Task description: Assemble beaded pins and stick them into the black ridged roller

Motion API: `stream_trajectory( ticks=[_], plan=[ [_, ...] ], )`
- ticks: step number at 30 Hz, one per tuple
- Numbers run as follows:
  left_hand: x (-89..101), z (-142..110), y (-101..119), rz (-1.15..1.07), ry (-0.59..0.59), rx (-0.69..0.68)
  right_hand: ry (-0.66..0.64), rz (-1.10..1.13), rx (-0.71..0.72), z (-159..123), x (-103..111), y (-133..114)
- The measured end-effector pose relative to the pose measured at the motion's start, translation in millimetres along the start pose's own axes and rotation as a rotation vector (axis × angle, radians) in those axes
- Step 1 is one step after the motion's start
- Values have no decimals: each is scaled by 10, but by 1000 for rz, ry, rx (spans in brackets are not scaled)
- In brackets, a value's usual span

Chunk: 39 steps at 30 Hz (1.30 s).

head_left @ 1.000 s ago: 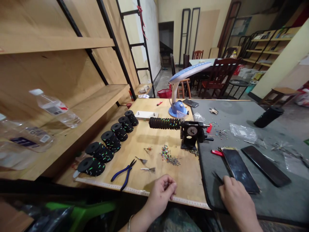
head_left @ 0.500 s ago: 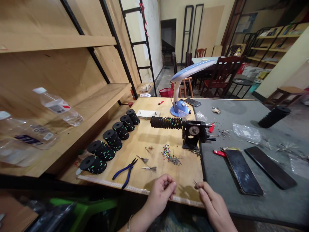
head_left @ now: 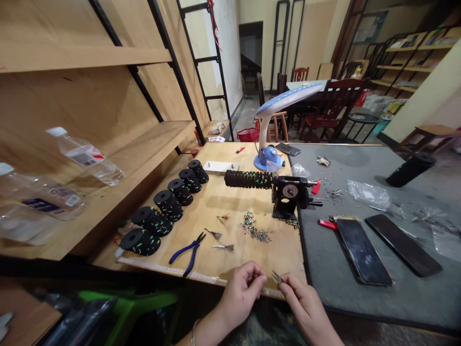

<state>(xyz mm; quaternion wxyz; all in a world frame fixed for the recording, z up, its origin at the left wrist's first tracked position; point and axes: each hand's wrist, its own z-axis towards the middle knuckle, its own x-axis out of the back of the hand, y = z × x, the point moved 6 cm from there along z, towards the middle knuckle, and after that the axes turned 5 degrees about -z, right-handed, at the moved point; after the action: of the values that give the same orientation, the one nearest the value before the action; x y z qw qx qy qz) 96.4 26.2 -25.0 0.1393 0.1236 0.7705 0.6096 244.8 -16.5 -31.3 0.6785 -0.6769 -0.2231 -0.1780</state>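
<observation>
My left hand point(head_left: 242, 294) is closed in a pinch over the front edge of the wooden table; whatever lies between its fingertips is too small to make out. Close by on the right, my right hand point(head_left: 301, 300) grips a small pointed metal tool point(head_left: 276, 277), its tip directed at the left fingers. Just beyond the hands lies a pile of coloured beads point(head_left: 248, 223) beside small metal pieces point(head_left: 262, 235). Several feathery tufts, one of them a white-stemmed tuft point(head_left: 224, 248), rest left of the pile. Blue-handled pliers point(head_left: 188, 253) lie open farther left.
A black hand-cranked winder point(head_left: 286, 194) carries a ridged foam roll point(head_left: 248, 179). Several black foam spools point(head_left: 140, 241) line the left side, below a shelf with plastic bottles point(head_left: 88, 156). Behind stands a blue lamp point(head_left: 268, 156). Two phones point(head_left: 363, 252) lie on the grey mat point(head_left: 342, 298).
My right hand has moved left, bringing the pointed tool closer to my left fingers. My left hand stays pinched, nearly in place. The view has shifted slightly.
</observation>
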Motion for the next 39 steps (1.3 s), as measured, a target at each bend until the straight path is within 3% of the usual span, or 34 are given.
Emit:
stream_trajectory(
  ticks=[12, 17, 19, 23, 25, 27, 29, 30, 35, 39],
  plan=[
    [-1, -72, 34, 69, -47, 5, 39, -95, 76, -105, 51, -69],
    [18, -103, 60, 77, -54, 10, 2, -300, 136, -212, 92, -72],
    [39, -130, 62, 60, -62, 15, 52, -417, 192, -251, 222, 24],
    [99, -193, 41, -31, -85, 32, 343, -749, 191, -265, 716, 396],
    [127, -215, 19, -102, -80, 43, 338, -875, 170, -207, 847, 527],
    [138, -230, 0, -172, -75, 49, 400, -885, 193, -152, 894, 463],
    [131, -243, -14, -230, -71, 52, 457, -749, 242, -102, 809, 228],
    [123, -252, -15, -253, -73, 52, 416, -622, 312, -71, 688, 59],
    [174, -314, 54, -307, -58, -20, -69, -87, 488, 118, -124, -679],
    [417, -330, 29, -371, 123, -64, -190, 37, 368, 299, -447, -724]
  ],
)
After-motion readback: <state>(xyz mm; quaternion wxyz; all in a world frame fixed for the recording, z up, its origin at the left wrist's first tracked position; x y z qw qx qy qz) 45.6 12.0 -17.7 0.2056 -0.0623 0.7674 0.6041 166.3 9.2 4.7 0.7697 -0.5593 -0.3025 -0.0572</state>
